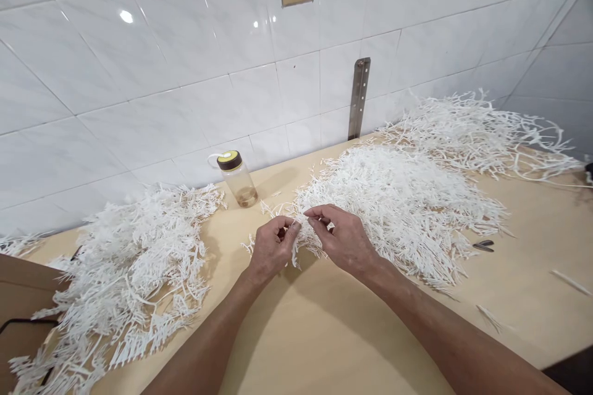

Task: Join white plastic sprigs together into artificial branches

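Note:
My left hand [272, 245] is closed in a pinch, and a short white branching strand [294, 254] hangs from its fingertips. Just to the right, my right hand [346, 238] pinches with thumb and forefinger at the same spot, seemingly on the strand's other end; the fingers partly hide it. Both hands hover over the front left edge of a big heap of white plastic-looking strands [384, 191]. A few loose strands lie behind and left of my left hand.
Another white heap [143, 253] covers the left side, with longer strands [482, 129] at back right. A lidded bottle [241, 185] stands near the tiled wall. Small dark snips [483, 245] lie right. A metal bracket [359, 99] rises behind the wooden table [315, 333].

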A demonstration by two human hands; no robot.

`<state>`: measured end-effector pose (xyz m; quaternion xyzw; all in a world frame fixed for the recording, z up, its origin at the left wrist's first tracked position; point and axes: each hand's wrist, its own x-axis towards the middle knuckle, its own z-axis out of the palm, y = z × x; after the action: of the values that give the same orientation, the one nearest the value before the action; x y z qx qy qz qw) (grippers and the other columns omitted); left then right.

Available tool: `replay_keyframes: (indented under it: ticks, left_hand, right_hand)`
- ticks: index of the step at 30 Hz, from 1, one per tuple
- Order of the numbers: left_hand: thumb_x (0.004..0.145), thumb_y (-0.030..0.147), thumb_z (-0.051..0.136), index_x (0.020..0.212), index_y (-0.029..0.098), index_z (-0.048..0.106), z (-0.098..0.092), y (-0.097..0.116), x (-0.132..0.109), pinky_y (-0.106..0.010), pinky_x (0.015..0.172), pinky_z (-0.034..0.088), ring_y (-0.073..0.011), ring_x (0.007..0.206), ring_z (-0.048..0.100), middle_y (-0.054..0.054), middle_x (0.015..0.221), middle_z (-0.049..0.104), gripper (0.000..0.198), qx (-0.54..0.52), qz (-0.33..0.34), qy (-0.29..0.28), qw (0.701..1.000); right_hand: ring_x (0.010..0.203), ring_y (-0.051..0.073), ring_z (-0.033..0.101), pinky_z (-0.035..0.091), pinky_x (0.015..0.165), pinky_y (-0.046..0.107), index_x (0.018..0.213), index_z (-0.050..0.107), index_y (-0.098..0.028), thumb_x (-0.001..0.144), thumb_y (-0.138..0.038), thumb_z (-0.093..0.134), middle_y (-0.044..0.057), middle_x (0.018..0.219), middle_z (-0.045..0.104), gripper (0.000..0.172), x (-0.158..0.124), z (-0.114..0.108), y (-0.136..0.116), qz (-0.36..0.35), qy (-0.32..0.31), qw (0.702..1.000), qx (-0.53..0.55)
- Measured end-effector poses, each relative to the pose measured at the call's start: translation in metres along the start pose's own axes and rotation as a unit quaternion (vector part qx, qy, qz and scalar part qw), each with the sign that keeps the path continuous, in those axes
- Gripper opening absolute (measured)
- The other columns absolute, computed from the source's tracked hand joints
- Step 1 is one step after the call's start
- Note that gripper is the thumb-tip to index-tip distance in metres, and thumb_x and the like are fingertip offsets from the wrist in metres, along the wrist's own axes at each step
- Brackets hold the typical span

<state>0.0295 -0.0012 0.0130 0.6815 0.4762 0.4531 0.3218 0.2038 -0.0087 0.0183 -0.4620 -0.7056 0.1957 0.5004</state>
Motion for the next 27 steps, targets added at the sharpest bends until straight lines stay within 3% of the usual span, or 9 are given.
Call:
replay_keyframes:
  ticks: [6, 12, 15, 18, 20, 23, 27]
  left_hand:
    - [0.081, 0.047, 0.068, 0.077, 0.018, 0.062, 0.0041, -0.0048, 0.0000, -0.022, 0.052, 0.032, -0.0094, 0.054, 0.041, 0.004, 0.059, 0.048, 0.030, -0.116, -0.054, 0.019, 0.992]
    - [0.080, 0.050, 0.070, 0.077, 0.017, 0.059, 0.0084, 0.0006, -0.0014, -0.020, 0.047, 0.031, -0.0073, 0.050, 0.037, 0.005, 0.057, 0.044, 0.034, -0.143, -0.081, 0.010, 0.986]
    - [0.080, 0.050, 0.070, 0.079, 0.018, 0.059, 0.0095, 0.0004, -0.0021, -0.020, 0.045, 0.029, -0.0066, 0.048, 0.036, 0.006, 0.056, 0.044, 0.034, -0.142, -0.082, 0.016, 0.986]
    - [0.079, 0.049, 0.071, 0.080, 0.018, 0.061, 0.0098, -0.0002, -0.0023, -0.020, 0.044, 0.027, -0.0061, 0.045, 0.035, 0.006, 0.053, 0.044, 0.033, -0.148, -0.082, 0.016, 0.985]
    - [0.078, 0.049, 0.072, 0.081, 0.018, 0.063, 0.0099, -0.0004, -0.0022, -0.020, 0.044, 0.028, -0.0066, 0.044, 0.038, 0.006, 0.053, 0.047, 0.033, -0.156, -0.085, 0.011, 0.984]
    - [0.077, 0.047, 0.073, 0.083, 0.017, 0.064, 0.0097, -0.0008, -0.0016, -0.021, 0.046, 0.033, -0.0081, 0.047, 0.045, 0.004, 0.058, 0.055, 0.032, -0.159, -0.079, 0.005, 0.984]
    - [0.078, 0.044, 0.073, 0.084, 0.017, 0.065, 0.0097, -0.0026, -0.0008, -0.022, 0.051, 0.038, -0.0097, 0.053, 0.050, 0.001, 0.064, 0.059, 0.029, -0.162, -0.059, -0.001, 0.985]
  right_hand:
    - [0.074, 0.017, 0.065, 0.051, 0.067, 0.028, 0.097, 0.069, -0.021, 0.087, -0.018, 0.053, 0.004, 0.091, 0.074, 0.019, 0.0007, -0.0002, -0.0002, 0.013, -0.009, 1.000, -0.002]
    - [0.072, 0.016, 0.065, 0.051, 0.065, 0.028, 0.095, 0.069, -0.020, 0.084, -0.018, 0.052, 0.003, 0.087, 0.073, 0.020, 0.0008, -0.0002, -0.0005, 0.035, -0.020, 0.999, -0.006]
    - [0.060, 0.015, 0.064, 0.051, 0.058, 0.027, 0.098, 0.069, -0.020, 0.088, -0.027, 0.052, 0.002, 0.080, 0.070, 0.021, 0.0022, -0.0027, -0.0021, 0.104, -0.029, 0.993, 0.040]
    - [0.044, 0.011, 0.060, 0.048, 0.046, 0.024, 0.098, 0.067, -0.018, 0.091, -0.039, 0.052, -0.001, 0.070, 0.063, 0.027, 0.0043, -0.0065, -0.0039, 0.191, -0.074, 0.973, 0.109]
    - [0.042, 0.011, 0.061, 0.047, 0.044, 0.023, 0.094, 0.067, -0.017, 0.091, -0.043, 0.053, -0.002, 0.069, 0.061, 0.029, 0.0051, -0.0081, -0.0044, 0.211, -0.111, 0.960, 0.146]
    - [0.044, 0.010, 0.061, 0.050, 0.046, 0.022, 0.092, 0.067, -0.017, 0.088, -0.038, 0.056, -0.001, 0.074, 0.063, 0.024, 0.0054, -0.0073, -0.0035, 0.208, -0.142, 0.950, 0.184]
    - [0.045, 0.010, 0.061, 0.052, 0.047, 0.023, 0.092, 0.068, -0.018, 0.084, -0.029, 0.058, 0.000, 0.079, 0.067, 0.017, 0.0052, -0.0045, -0.0017, 0.207, -0.130, 0.952, 0.184]
